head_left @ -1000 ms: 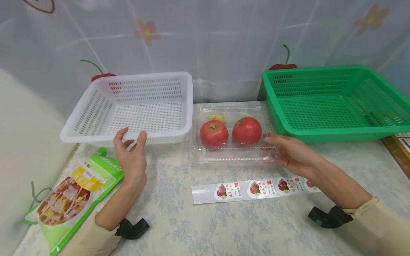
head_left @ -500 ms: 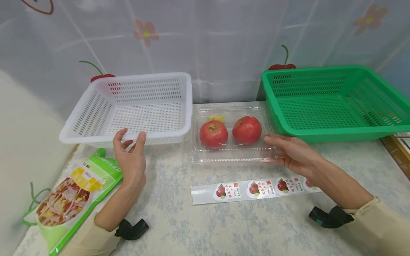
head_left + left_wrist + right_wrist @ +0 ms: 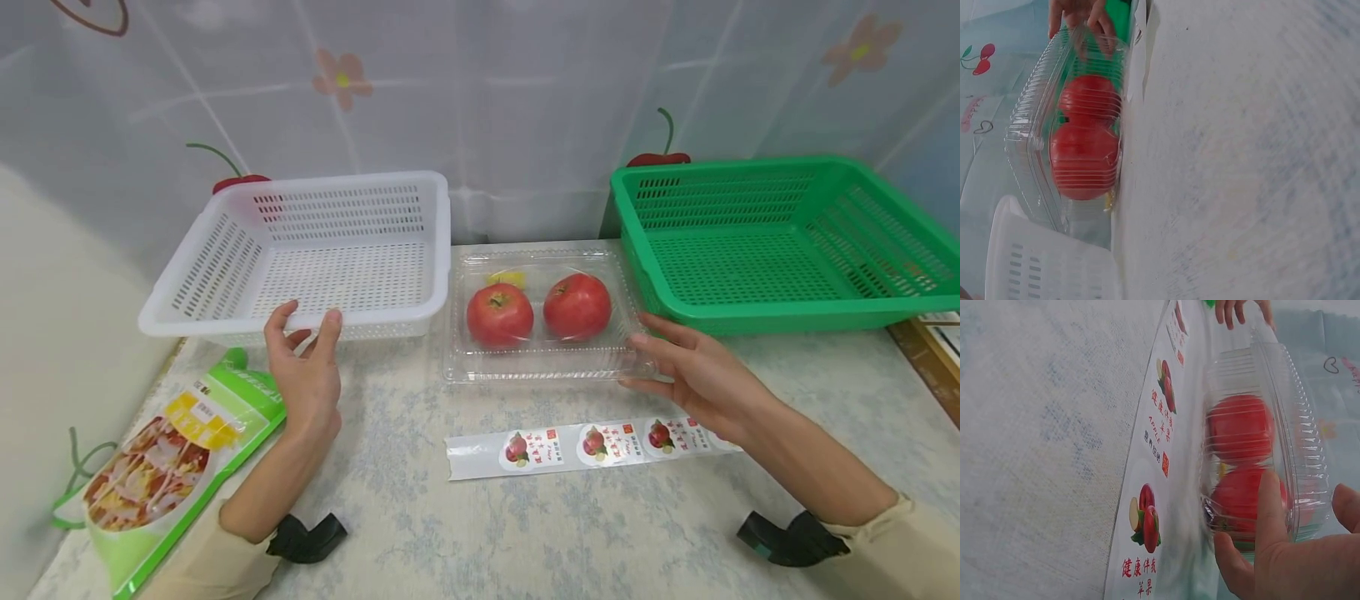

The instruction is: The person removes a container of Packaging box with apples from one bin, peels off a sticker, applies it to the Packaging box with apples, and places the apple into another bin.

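Note:
Two red apples (image 3: 576, 307) sit side by side in a clear plastic clamshell box (image 3: 540, 367), with a small yellow piece (image 3: 507, 278) behind them. My right hand (image 3: 697, 367) is at the box's right end, its fingers spread around that corner. In the right wrist view one finger (image 3: 1269, 509) overlaps the box wall. My left hand (image 3: 307, 375) touches the front rim of the white basket (image 3: 405, 317) with loosely bent fingers. The lid (image 3: 1300, 444) lies down over the apples. In front of the box lies a strip of apple stickers (image 3: 472, 457).
A green basket (image 3: 750, 312) stands right of the box, close behind my right hand. On the left lies a green food bag (image 3: 187, 467), beside my left forearm. A printed curtain (image 3: 525, 125) hangs behind the table (image 3: 570, 542).
My right hand has shifted slightly right and its fingers have spread from their hold on the box's corner. The left hand, the box and both baskets look unmoved.

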Tool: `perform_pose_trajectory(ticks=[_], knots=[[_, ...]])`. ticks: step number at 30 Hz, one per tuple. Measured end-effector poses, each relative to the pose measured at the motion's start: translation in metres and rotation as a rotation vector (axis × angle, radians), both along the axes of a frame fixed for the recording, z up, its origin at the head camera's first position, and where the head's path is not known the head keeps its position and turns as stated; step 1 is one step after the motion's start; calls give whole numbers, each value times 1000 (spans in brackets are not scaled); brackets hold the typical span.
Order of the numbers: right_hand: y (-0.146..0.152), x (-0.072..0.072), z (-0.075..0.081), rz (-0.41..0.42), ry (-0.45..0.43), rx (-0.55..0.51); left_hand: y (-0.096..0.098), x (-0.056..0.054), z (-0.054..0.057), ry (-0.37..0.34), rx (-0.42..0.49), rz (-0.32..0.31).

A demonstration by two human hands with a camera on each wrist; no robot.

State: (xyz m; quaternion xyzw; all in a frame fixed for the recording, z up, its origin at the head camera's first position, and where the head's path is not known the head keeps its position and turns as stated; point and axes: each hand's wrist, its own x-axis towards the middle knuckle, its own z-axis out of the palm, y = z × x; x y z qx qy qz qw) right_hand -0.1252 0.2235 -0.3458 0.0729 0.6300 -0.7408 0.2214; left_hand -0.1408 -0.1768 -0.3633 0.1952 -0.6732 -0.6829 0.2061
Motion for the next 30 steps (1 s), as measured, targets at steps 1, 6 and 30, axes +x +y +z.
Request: perform_pose_trajectory(ticks=[1, 6, 30], knots=[[2, 3, -1, 3, 10, 4, 0, 0, 0, 1, -2, 0], [9, 19, -3, 56, 91, 120, -1, 0, 0, -6, -23, -23], [-52, 70, -4, 249, 643, 441, 21, 38, 4, 114, -145, -160]])
